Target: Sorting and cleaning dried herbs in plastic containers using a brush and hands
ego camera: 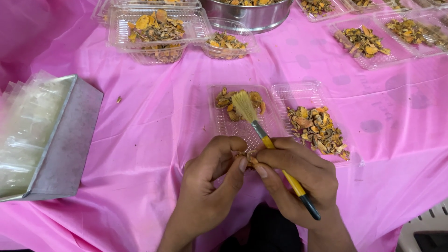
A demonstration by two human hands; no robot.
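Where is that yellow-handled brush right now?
The brush is in the right hand, low in the middle of the head view, its bristles lying over the open clear tray on the pink cloth.

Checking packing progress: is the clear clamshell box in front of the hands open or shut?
Open: the clamshell box lies flat, both halves holding dried orange pieces.

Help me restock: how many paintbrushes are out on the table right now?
1. The yellow-handled brush is in the right hand, its bristles over the open clear tray in front. Others could lie outside the view.
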